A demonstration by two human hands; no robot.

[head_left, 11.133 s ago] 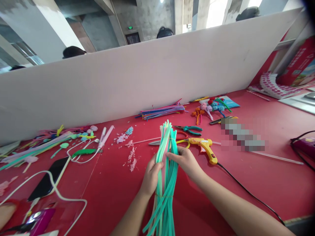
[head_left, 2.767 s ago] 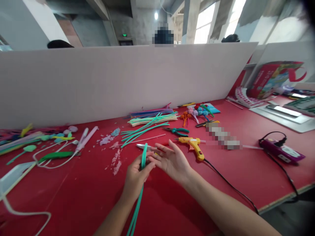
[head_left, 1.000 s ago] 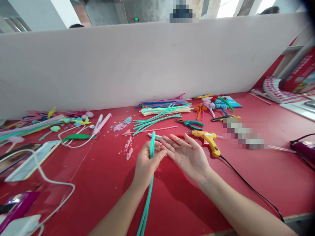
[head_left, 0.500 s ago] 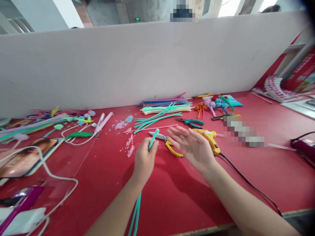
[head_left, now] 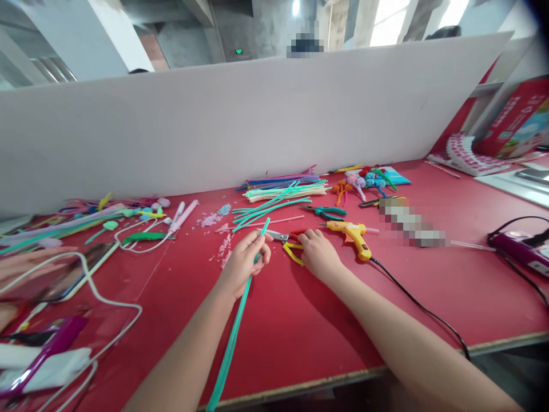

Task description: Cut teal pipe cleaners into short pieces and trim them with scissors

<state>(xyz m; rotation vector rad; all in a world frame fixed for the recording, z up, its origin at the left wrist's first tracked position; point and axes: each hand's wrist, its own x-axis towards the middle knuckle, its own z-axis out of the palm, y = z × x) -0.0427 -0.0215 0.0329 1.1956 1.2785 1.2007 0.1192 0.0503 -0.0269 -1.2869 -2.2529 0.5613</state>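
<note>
My left hand (head_left: 242,263) is closed on a pair of teal pipe cleaners (head_left: 231,337) that run back past my forearm toward the table's front edge. My right hand (head_left: 316,256) has come down on the yellow and red handles of the scissors (head_left: 286,240) lying on the red table (head_left: 300,326), fingers curled over them. The scissor blades point left toward the pipe cleaners' tip.
A yellow glue gun (head_left: 349,236) with a black cord lies right of my right hand, green pliers (head_left: 328,212) behind it. Loose teal and cream pipe cleaners (head_left: 278,197) lie by the white divider (head_left: 257,120). A phone (head_left: 64,274) and white cables sit at left.
My right hand has dropped from open above the table onto the scissors' handles. My left hand has kept its grip on the teal pipe cleaners and tilted them lower.
</note>
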